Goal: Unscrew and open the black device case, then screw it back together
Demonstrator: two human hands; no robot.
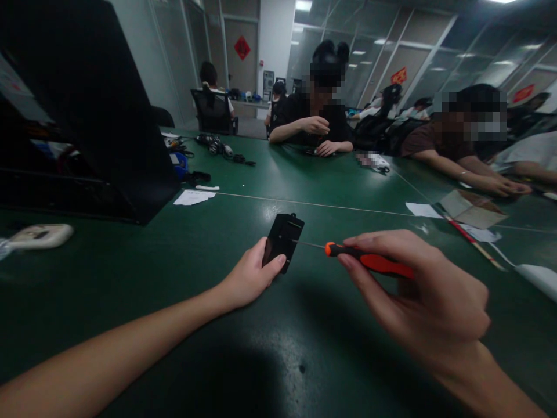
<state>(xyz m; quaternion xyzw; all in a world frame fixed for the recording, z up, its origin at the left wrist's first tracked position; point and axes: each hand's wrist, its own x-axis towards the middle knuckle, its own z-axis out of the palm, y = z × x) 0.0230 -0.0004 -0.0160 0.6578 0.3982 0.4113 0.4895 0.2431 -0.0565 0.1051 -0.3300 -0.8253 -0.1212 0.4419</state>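
My left hand (252, 273) grips a small flat black device (284, 237) by its lower end and holds it tilted just above the green table (130, 278). In my right hand (418, 290) is a red-handled screwdriver (369, 260) with a black collar. Its thin metal shaft points left, and the tip touches the device's right side. The fingers of my right hand wrap around the handle.
A large black case (87, 104) stands at the left, with a white gadget (39, 235) in front of it. Paper scraps (194, 197), cables (221, 148) and a cardboard piece (472, 209) lie further off. Two people (317, 116) sit across the table.
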